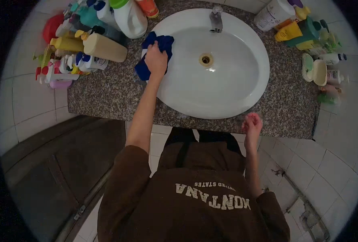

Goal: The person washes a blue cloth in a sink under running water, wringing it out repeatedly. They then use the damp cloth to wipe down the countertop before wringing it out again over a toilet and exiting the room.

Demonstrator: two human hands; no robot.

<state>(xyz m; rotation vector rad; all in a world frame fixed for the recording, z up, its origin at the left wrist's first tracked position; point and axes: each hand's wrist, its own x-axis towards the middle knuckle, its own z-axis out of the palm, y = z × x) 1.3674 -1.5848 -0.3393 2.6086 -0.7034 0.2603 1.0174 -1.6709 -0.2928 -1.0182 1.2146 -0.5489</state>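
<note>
I see one blue cloth (143, 71) at the left rim of one sink (235, 86); left hand (156, 60) on it, grip unclear. Right hand (252, 123), near right: fingers curled, closure unclear.

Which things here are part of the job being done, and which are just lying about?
Seemingly in the job:
blue cloth, under the left hand
countertop, beneath the cloth
possibly the sink beside it

Just lying about:
cream pump bottle
green-capped white bottle
yellow tube
</note>
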